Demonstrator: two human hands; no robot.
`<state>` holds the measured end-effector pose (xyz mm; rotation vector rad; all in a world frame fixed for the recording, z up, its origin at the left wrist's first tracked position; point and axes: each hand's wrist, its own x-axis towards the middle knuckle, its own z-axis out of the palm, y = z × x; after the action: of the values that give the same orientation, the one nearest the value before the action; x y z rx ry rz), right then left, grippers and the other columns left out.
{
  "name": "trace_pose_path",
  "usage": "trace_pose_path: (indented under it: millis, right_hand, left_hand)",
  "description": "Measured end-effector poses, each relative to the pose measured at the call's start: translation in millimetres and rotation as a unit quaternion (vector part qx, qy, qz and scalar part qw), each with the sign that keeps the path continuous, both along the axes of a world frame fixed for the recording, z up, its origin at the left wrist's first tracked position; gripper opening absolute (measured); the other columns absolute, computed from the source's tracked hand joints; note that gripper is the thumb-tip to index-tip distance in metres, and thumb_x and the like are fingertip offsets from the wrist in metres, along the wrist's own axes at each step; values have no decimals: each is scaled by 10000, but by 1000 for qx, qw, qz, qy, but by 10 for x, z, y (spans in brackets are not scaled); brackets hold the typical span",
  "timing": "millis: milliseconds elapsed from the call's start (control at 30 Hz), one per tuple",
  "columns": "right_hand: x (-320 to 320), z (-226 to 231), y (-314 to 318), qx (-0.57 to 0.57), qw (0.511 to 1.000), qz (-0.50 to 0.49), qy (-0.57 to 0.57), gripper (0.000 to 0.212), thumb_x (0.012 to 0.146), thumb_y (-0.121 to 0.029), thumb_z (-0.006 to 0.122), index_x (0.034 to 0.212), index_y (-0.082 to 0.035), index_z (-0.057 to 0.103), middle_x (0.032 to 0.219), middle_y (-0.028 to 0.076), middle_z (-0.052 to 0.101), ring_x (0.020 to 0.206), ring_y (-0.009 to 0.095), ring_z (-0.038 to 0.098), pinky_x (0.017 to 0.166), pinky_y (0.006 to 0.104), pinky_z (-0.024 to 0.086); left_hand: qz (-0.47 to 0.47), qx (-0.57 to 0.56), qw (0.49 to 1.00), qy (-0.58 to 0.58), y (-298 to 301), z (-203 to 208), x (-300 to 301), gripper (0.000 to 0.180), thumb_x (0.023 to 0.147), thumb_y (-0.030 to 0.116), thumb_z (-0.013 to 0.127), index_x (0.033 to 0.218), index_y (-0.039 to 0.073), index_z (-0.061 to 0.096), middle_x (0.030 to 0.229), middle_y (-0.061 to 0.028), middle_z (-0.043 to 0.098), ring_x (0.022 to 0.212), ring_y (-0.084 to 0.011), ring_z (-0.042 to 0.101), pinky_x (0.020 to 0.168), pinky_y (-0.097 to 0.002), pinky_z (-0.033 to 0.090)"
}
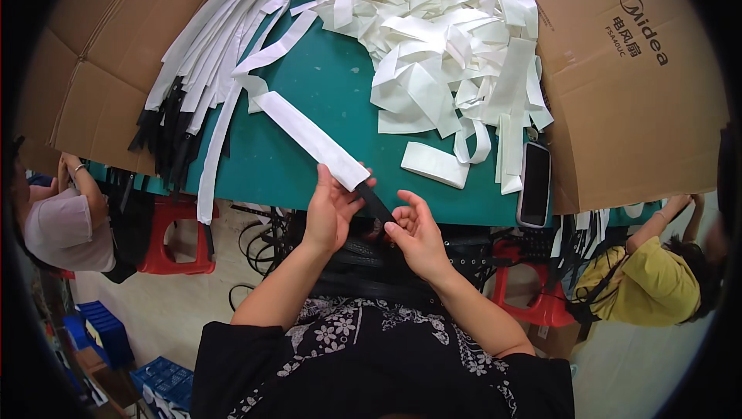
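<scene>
A flat white sleeve slants over the table's near edge, a black strap coming out of its lower end. My left hand grips that lower end, thumb on top and fingers curled beneath. To its right, my right hand pinches the free part of the black strap between thumb and fingers. More black straps with metal eyelets hang or lie across my lap, partly hidden by my arms. At the left of the table lies a bundle of white-sleeved black straps, their dark ends hanging toward me.
A big heap of loose white strips covers the far middle of the green table. A folded white strip and a phone lie near the front edge. Cardboard panels stand at both sides. Red stools and two seated people flank me.
</scene>
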<state>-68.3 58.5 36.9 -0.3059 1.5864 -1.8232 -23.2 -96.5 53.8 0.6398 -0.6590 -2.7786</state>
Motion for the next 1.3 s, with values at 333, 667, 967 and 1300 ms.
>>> trace_pose_path:
  millis: [333,667,967,1300]
  right_hand:
    - [-61,29,-214,23,1000,14,-9,521,778,25,585,1238,-9,344,967,33,418,700,76,514,551,183,428]
    - [-105,0,-131,11,996,41,-72,590,760,47,596,1271,3,304,901,42,471,711,83,518,600,192,458]
    - [-66,50,188,-28,990,65,-123,621,737,69,603,1281,-7,313,921,44,463,720,107,516,611,228,464]
    - [321,211,1315,34,990,-36,-133,721,690,116,610,1313,-28,275,848,46,496,692,93,525,583,214,491]
  left_hand:
    - [-86,-303,941,-123,159,-325,264,383,914,373,424,666,82,422,520,32,360,392,-49,326,347,-185,195]
    - [-8,-298,942,-155,-41,-326,290,332,915,297,453,724,28,490,505,44,376,399,-29,316,362,-178,221]
    - [-93,-368,921,-93,194,-177,464,255,899,202,491,735,20,560,566,54,452,495,-6,359,440,-178,281]
    - [-295,-241,924,-40,1056,-461,581,248,913,221,471,826,13,574,573,70,419,495,-9,333,431,-179,252]
